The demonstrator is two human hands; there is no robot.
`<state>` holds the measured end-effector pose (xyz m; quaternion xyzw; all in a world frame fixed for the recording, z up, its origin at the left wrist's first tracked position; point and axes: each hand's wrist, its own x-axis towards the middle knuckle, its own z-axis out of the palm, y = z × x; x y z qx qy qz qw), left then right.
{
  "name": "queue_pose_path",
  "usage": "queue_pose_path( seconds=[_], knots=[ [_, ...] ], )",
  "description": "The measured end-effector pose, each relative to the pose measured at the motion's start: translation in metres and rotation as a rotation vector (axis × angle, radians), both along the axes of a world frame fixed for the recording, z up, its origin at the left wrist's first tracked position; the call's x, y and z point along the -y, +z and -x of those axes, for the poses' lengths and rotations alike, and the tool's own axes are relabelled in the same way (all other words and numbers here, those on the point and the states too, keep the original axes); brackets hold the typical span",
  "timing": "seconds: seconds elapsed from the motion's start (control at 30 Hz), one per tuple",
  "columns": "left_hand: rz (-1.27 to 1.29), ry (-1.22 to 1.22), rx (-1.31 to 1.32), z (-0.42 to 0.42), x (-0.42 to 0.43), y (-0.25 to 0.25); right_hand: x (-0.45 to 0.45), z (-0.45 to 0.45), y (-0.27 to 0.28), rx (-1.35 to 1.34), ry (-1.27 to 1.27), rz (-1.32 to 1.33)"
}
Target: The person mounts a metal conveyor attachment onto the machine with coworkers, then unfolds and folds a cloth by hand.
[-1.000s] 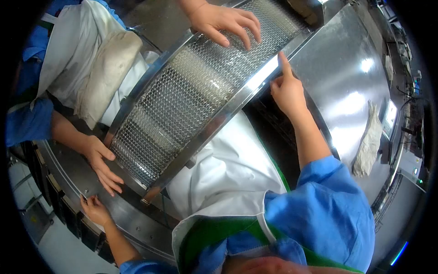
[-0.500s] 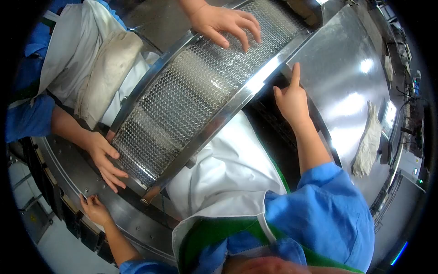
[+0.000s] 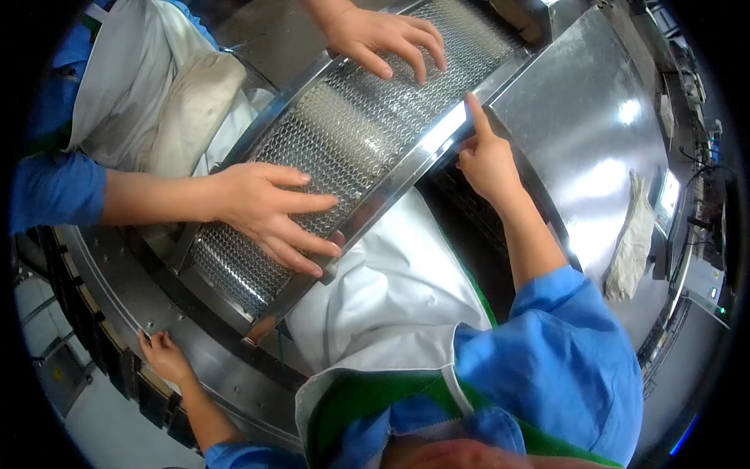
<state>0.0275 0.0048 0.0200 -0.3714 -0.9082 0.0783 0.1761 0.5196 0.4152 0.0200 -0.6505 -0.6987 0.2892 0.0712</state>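
A chute filled with small shiny metal pieces (image 3: pixel 320 141) slopes between two steel rails. At its near rail (image 3: pixel 441 137), my right hand (image 3: pixel 491 160) has the index finger stretched out, its tip at the rail, and holds nothing. My left hand (image 3: pixel 166 359) rests at the outer edge of the curved metal table (image 3: pixel 226 383), thumb and fingertips close together; what they hold, if anything, is too small to name. A co-worker's hand (image 3: pixel 273 211) spreads over the lower part of the chute, and another co-worker's hand (image 3: pixel 387 39) hovers over the upper part.
A co-worker in a white apron (image 3: pixel 129 86) stands at the left. On the right is a broad steel surface (image 3: pixel 578 109) with a crumpled pale cloth (image 3: pixel 631 242). A dark gap lies under the chute beside my right forearm.
The co-worker's lower hand has moved right from the chute's end onto the metal pieces. My right hand dipped away from the rail, then came back up to it.
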Motion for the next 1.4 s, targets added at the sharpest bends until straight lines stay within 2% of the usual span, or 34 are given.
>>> queue_pose_path(
  seconds=[0.2, 0.23, 0.3, 0.43, 0.53, 0.57, 0.67, 0.8, 0.9, 1.03, 1.1, 1.2, 1.33, 1.4],
  knots=[
    [0.032, 0.091, 0.068, -0.002, -0.003, 0.003, 0.045, 0.021, -0.006, -0.073, 0.230, -0.007],
    [0.033, 0.091, 0.067, -0.002, -0.003, 0.004, 0.054, 0.023, -0.011, -0.141, 0.287, -0.079],
    [0.053, 0.128, 0.091, -0.003, -0.004, 0.004, 0.071, 0.031, -0.009, -0.113, 0.355, -0.025],
    [-0.004, 0.017, -0.012, -0.002, -0.003, 0.001, 0.095, 0.039, -0.009, -0.233, 0.466, -0.002],
    [-0.033, 0.018, 0.031, -0.006, -0.006, 0.004, 0.086, 0.035, 0.001, -0.200, 0.408, -0.010],
    [-0.016, 0.012, 0.006, -0.008, -0.008, 0.005, 0.079, 0.029, -0.002, -0.204, 0.384, -0.129],
    [-0.016, -0.008, -0.017, -0.005, -0.004, 0.002, 0.058, 0.017, 0.011, -0.100, 0.217, -0.210],
    [-0.029, 0.035, 0.016, -0.006, -0.005, 0.003, 0.043, -0.001, 0.010, 0.042, 0.205, -0.162],
    [-0.052, 0.003, 0.019, -0.004, -0.002, 0.001, 0.033, -0.006, 0.023, 0.066, 0.029, -0.092],
    [-0.034, -0.010, -0.009, -0.007, -0.007, 0.002, 0.019, -0.023, 0.011, 0.059, -0.063, -0.092],
    [-0.038, 0.033, 0.010, -0.005, -0.006, 0.001, 0.019, -0.026, 0.002, 0.177, -0.090, -0.024],
    [-0.027, 0.059, 0.024, -0.009, -0.009, 0.005, 0.021, -0.029, -0.010, 0.272, -0.069, -0.037],
    [-0.020, 0.041, -0.015, -0.001, -0.003, -0.002, 0.026, -0.029, -0.013, 0.229, -0.067, -0.051],
    [-0.024, 0.003, -0.034, 0.000, -0.002, -0.002, 0.033, -0.031, -0.018, 0.119, 0.244, 0.119]
  ],
)
